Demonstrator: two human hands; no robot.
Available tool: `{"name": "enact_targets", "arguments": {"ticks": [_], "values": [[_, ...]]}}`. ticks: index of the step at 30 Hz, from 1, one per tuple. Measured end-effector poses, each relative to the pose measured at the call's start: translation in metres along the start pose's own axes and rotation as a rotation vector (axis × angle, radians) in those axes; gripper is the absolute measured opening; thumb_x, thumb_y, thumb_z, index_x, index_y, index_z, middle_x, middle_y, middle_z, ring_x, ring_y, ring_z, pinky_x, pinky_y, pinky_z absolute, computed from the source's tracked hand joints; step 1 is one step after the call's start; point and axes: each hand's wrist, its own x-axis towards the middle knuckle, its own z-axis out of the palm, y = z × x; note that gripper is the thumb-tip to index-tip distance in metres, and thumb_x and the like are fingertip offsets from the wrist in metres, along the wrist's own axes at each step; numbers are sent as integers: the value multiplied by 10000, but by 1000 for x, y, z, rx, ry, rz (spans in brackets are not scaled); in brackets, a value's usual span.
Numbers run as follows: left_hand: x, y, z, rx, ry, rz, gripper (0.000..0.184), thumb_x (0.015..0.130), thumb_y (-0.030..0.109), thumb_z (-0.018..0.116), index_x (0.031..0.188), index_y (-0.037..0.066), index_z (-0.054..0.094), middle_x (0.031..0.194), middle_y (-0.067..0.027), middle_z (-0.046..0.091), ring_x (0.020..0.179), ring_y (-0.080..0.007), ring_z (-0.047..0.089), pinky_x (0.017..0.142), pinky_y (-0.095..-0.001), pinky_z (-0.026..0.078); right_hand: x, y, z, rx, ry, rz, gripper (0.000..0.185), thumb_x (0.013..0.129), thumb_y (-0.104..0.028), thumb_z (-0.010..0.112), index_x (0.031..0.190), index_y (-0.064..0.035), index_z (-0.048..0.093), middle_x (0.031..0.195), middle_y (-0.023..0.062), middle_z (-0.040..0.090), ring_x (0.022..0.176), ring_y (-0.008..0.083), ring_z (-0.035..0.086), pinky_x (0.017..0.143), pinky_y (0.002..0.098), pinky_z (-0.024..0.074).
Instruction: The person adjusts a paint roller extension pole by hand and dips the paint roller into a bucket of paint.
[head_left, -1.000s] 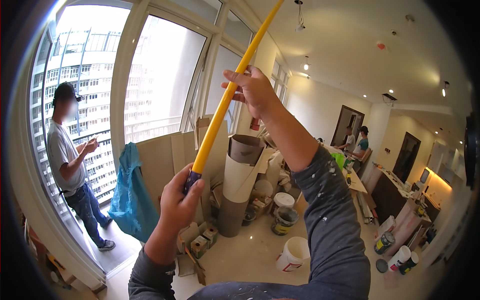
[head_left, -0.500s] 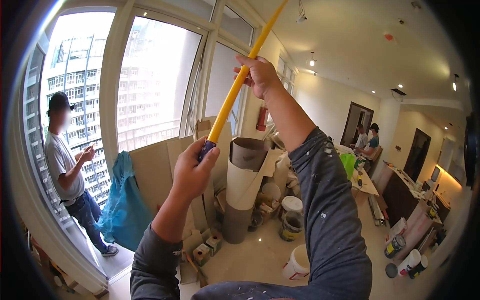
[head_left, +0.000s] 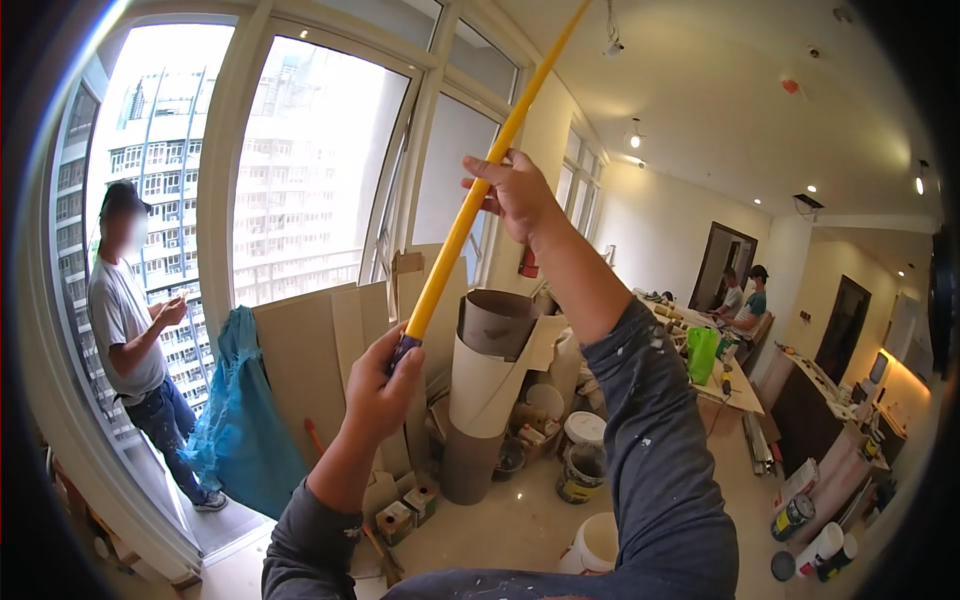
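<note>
A long yellow pole [head_left: 455, 240] runs from the middle of the view up to the ceiling area at the top, tilted to the right. My left hand [head_left: 383, 385] is wrapped round its dark blue lower end [head_left: 404, 349]. Higher up, my right hand [head_left: 512, 192] holds the shaft between thumb and fingers. The pole's far tip is out of view at the top edge. Behind my hands stand a big upright roll of sheet material [head_left: 480, 395] and some leaning boards [head_left: 325, 360].
A person [head_left: 140, 340] stands at the left by the window, near a blue tarp [head_left: 250, 410]. Buckets [head_left: 583, 470] and boxes [head_left: 397, 520] sit on the floor. Two people [head_left: 750, 300] are at a cluttered table [head_left: 735, 385] at the back right.
The camera view has shifted slightly. Both hands still grip the pole; they rose from the first frame to the second, then came down a little.
</note>
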Motion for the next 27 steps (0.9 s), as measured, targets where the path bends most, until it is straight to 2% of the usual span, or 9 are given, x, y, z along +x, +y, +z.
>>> {"name": "enact_targets", "arguments": {"ticks": [7, 14, 17, 20, 21, 23, 24, 25, 27], "values": [[-76, 17, -48, 65, 20, 12, 448, 931, 197, 647, 1324, 0, 562, 804, 28, 571, 707, -55, 510, 670, -217, 436, -66, -21, 51, 94, -103, 0, 864, 859, -231, 775, 1440, 79, 216, 1154, 167, 554, 1052, 297, 657, 889, 412, 574], [-171, 55, -113, 486, 29, 12, 423, 881, 178, 705, 1259, 28, 589, 771, -42, 578, 692, -110, 551, 668, -270, 473, -114, -37, 100, 320, -195, 29, 622, 894, -198, 727, 1331, 27, 345, 1097, 153, 551, 1040, 330, 657, 903, 445, 581], [-229, 53, -152, 504, -9, -83, 348, 867, 173, 724, 1163, 31, 610, 746, -58, 593, 659, -134, 557, 649, -288, 481, -130, -39, 114, 367, -120, 42, 554, 900, -183, 717, 1287, 24, 379, 1105, 153, 549, 1026, 330, 654, 882, 451, 590], [-296, 45, -197, 576, -100, -302, 304, 857, 175, 739, 1094, 38, 607, 724, -58, 607, 635, -152, 556, 634, -305, 486, -153, -28, 114, 448, -47, 82, 407, 894, -164, 715, 1195, -43, 469, 1049, 124, 573, 1023, 317, 647, 862, 481, 590], [-322, 36, -212, 577, -86, -407, 276, 847, 211, 753, 1019, 33, 632, 700, -89, 621, 614, -197, 585, 621, -334, 493, -159, -19, 110, 479, -28, 106, 368, 893, -159, 713, 1171, -59, 492, 1027, 117, 580, 1027, 316, 645, 860, 486, 588], [-366, 29, -234, 686, -119, -513, 257, 843, 228, 768, 953, 24, 658, 720, -76, 650, 651, -173, 608, 639, -325, 501, -172, 0, 97, 539, -16, 89, 231, 902, -155, 698, 1076, -97, 557, 944, 93, 615, 985, 287, 661, 864, 498, 583], [-385, 32, -242, 736, -129, -578, 276, 838, 279, 775, 880, 25, 677, 751, -132, 683, 683, -243, 660, 657, -360, 517, -186, 7, 90, 591, 44, 113, 264, 897, -140, 701, 1091, -89, 529, 946, 87, 624, 932, 287, 676, 841, 489, 589], [-406, 34, -250, 783, -157, -610, 365, 842, 410, 741, 872, 51, 682, 721, -180, 647, 681, -371, 633, 632, -437, 496, -201, 16, 80, 644, 104, 144, 298, 892, -124, 704, 1106, -81, 501, 949, 81, 632, 880, 287, 691, 818, 480, 596], [-446, 44, -265, 870, -194, -753, 395, 838, 456, 734, 880, 65, 697, 741, -171, 665, 705, -371, 647, 653, -439, 510, -233, 50, 52, 591, 247, 208, 173, 935, -155, 654, 1064, -90, 559, 879, 70, 614, 861, 240, 658, 869, 482, 573]]}}
